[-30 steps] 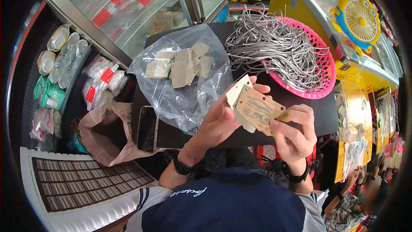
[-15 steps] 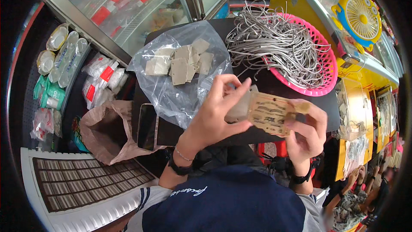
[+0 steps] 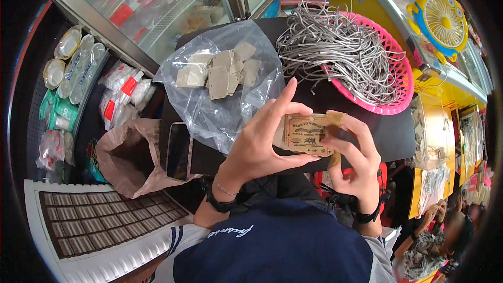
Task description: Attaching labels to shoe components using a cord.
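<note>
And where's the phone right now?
In the head view, the phone lies at the left edge of the black table, left of the left hand, between the brown bag and the clear plastic bag.

The table [image 3: 394, 137] is being viewed from above, at close range, by a wide, head-worn fisheye camera being aimed downward.

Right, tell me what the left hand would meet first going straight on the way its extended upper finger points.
Most likely the grey cords heaped over the pink basket, up and to the right beyond the left hand; depth is unclear, so it might pass above them.
</note>
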The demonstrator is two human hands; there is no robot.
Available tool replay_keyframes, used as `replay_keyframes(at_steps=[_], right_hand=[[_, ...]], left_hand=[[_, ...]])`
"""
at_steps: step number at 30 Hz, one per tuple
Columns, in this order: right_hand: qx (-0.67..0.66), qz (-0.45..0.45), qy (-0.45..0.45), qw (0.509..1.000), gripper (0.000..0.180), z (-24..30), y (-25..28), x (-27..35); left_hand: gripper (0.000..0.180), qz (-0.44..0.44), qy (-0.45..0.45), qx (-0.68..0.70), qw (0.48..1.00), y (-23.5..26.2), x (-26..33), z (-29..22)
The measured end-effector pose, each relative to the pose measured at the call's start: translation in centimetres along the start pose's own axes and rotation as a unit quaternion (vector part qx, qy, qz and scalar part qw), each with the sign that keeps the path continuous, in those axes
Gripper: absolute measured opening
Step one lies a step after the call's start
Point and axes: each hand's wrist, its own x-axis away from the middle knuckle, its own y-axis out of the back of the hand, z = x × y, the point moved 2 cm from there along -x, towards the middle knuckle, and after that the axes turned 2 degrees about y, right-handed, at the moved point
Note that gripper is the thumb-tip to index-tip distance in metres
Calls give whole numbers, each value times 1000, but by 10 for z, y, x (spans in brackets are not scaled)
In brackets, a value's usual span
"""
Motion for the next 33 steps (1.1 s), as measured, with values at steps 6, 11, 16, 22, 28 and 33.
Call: replay_keyframes(at_steps=[6,11,16,22,28,33], right_hand=[[-44,55,-24,997,40,-3,1,0],[-69,82,-51,993,41,-10,-2,3],[-78,64,-89,991,40,-8,-3,2],[-69,25,-87,994,40,-7,0,2],[-57,14,-76,995,40,-7,0,2],[-32,15,-51,998,41,-7,0,4]], left_hand=[[104,1,-1,24,1000,0,1,2],[110,29,49,58,997,1,6,6],[96,32,93,147,984,0,4,10],[98,11,121,435,892,3,3,16],[88,59,153,423,891,1,4,20],[77,73,164,404,897,-1,6,22]])
